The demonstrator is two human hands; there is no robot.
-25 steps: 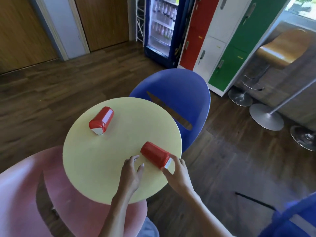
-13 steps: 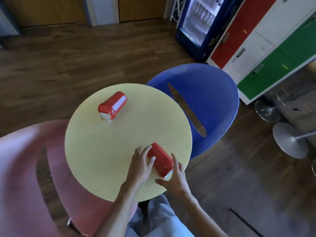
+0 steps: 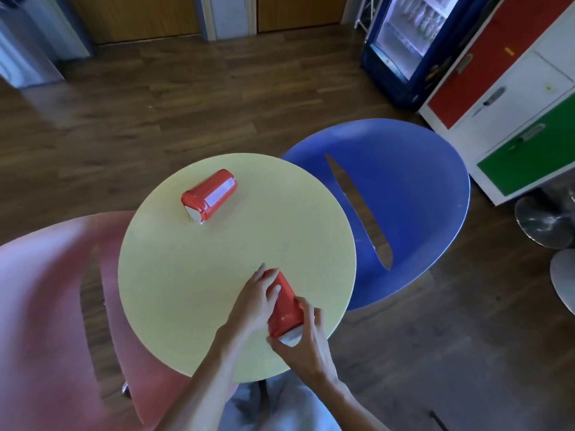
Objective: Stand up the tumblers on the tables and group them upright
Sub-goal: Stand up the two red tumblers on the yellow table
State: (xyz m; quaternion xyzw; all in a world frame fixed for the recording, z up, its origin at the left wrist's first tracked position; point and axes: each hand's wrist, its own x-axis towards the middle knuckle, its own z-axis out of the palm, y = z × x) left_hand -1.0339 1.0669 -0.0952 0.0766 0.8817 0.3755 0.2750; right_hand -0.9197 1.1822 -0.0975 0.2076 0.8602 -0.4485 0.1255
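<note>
Red plastic tumbler (image 3: 284, 306) is lying near the front edge of the round yellow table (image 3: 193, 287), white end toward the person. Left hand (image 3: 253, 301) is curling fingers around its side; right hand (image 3: 306, 334) is cupping the white end. Second red tumbler (image 3: 209, 194) is lying on its side well apart, at the far left.
</note>
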